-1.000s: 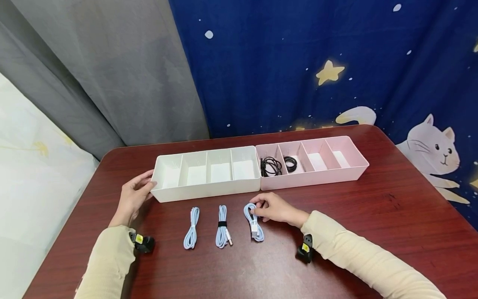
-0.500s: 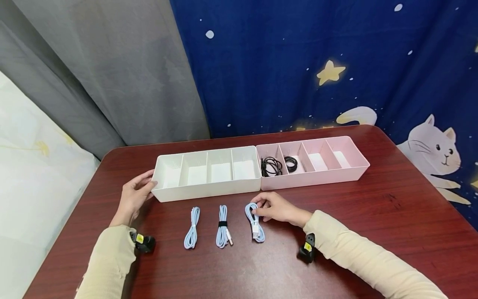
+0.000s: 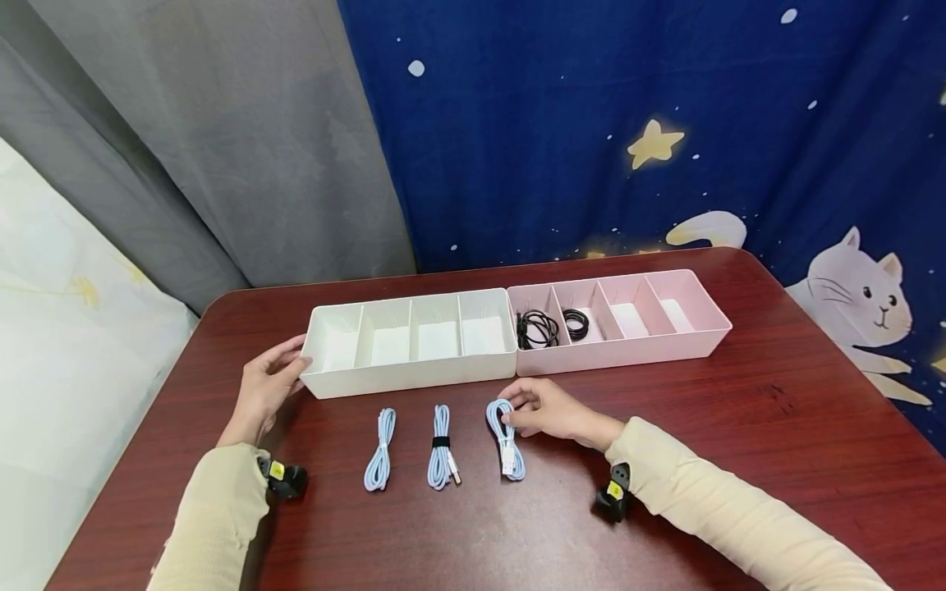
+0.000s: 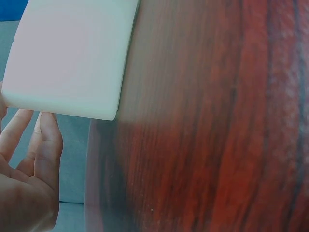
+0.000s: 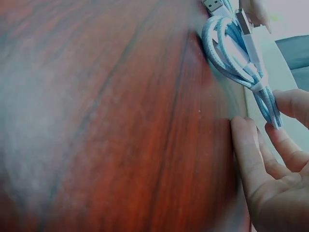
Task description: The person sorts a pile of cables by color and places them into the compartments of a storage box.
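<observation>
My left hand (image 3: 268, 386) holds the left end of the white divided organizer box (image 3: 406, 376), thumb at the rim and fingers against the end wall. In the left wrist view, fingertips (image 4: 48, 121) meet the edge of that white wall. Between thumb and fingers, my right hand (image 3: 550, 410) pinches the upper end of a coiled light-blue USB cable (image 3: 508, 451). Its metal plug (image 5: 243, 20) and white tie show in the right wrist view. Left of it lie a second blue cable (image 3: 439, 468) with a black strap and a third blue cable (image 3: 377, 469).
Against the white box stands a pink divided box (image 3: 628, 351). Its two left compartments hold a black cable (image 3: 545, 330) and a coiled black cable (image 3: 576, 325). Both boxes stand toward the back of the dark red wooden table (image 3: 473, 542). Curtains (image 3: 562, 148) hang behind it.
The right hand and the blue cable it pinches have shifted very slightly to the right. The left hand, the boxes and the other cables stay in place.
</observation>
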Demonstrator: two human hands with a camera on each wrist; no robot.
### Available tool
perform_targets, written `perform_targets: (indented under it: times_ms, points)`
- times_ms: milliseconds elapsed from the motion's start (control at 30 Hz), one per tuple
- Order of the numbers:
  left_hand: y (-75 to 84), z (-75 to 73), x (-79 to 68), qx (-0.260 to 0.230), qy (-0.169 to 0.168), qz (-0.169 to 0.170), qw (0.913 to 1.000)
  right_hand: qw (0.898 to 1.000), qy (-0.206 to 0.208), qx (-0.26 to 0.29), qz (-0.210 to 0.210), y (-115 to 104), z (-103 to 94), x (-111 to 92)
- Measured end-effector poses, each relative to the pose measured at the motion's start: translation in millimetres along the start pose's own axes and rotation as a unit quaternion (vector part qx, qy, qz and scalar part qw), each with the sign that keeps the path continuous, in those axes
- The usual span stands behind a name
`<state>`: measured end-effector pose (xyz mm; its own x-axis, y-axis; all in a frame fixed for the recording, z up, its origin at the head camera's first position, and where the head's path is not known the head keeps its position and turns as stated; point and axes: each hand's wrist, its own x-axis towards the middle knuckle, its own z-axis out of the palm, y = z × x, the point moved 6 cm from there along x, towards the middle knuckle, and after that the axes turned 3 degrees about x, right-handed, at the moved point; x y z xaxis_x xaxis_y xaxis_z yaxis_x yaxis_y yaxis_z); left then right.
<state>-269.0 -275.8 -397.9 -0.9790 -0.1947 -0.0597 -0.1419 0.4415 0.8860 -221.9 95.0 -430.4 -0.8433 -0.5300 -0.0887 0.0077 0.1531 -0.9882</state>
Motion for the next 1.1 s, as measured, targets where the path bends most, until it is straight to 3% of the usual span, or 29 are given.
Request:
perform_targets:
  times_ms: [467,700,800,900,1100]
  points:
    - [-3.2,0.3,1.3,0.004,0.001,0.003,1.0,0.999,0.002,0.04,0.007,-2,3.2,-3]
    - [-33.5,-0.3,22.5,-0.017,0.023,0.004,0.9996,0.998,-0.003,0.061,0.009,-3,5.1,-3]
    - [-39.5,-0.1,27.2,-0.023,0.021,0.006,0.9995,0.997,-0.004,0.079,0.016,-3,6.0,-4]
    - [-35.7,0.1,23.8,-0.021,0.02,0.003,0.9996,0.996,-0.004,0.09,0.022,-3,7.3,-5]
    - [-11.0,-0.3,5.9,-0.008,0.011,-0.002,0.9999,0.995,-0.008,0.101,0.025,-3,9.6,-7]
